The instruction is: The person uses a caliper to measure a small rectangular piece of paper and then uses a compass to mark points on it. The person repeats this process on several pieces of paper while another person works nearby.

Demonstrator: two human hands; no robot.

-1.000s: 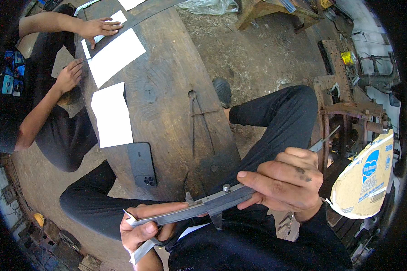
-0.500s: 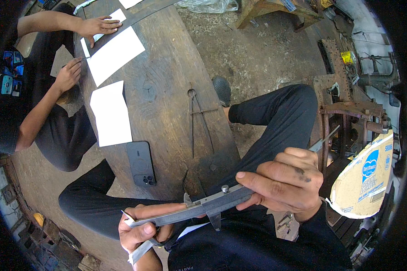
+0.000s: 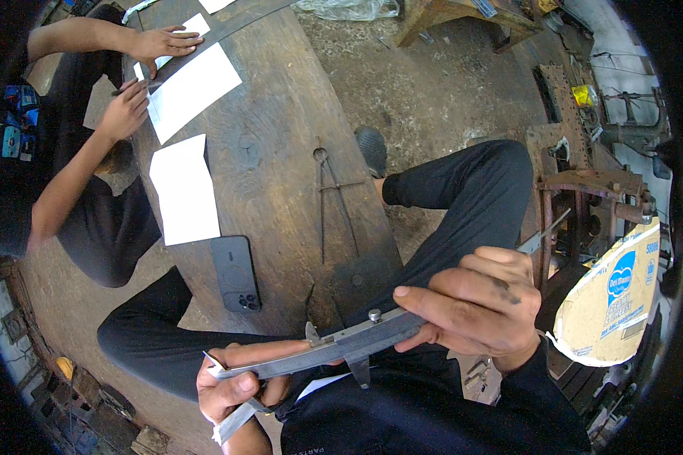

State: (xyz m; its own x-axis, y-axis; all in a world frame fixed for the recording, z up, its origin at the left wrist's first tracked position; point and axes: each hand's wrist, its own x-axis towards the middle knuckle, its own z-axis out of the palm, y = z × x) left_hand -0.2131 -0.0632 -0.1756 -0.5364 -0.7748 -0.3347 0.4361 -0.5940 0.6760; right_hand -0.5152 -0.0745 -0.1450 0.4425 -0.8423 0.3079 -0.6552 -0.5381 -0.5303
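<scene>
A grey metal vernier caliper (image 3: 300, 363) is held slantwise across my lap, rising to the right. My left hand (image 3: 231, 388) grips its left end, thumb below and index finger stretched along the beam. My right hand (image 3: 478, 303) is wrapped round the right part, thumb against the slider near a small round screw (image 3: 374, 315). The beam's thin end shows beyond my right knuckles. The sliding jaw stands well apart from the left end. A pale strip (image 3: 237, 422) lies by my left wrist; its kind is unclear.
On the wooden bench (image 3: 281, 98) lie a metal divider (image 3: 334, 186), a black phone (image 3: 236, 273) and white paper sheets (image 3: 186, 193). Across it, another person's hands (image 3: 125, 110) rest at a paper and a dark straight strip. A cardboard piece (image 3: 607, 303) stands at right, near a rusty metal frame (image 3: 592, 182).
The co-worker's lower hand has moved up and right onto the paper's edge. My hands and the caliper have barely shifted.
</scene>
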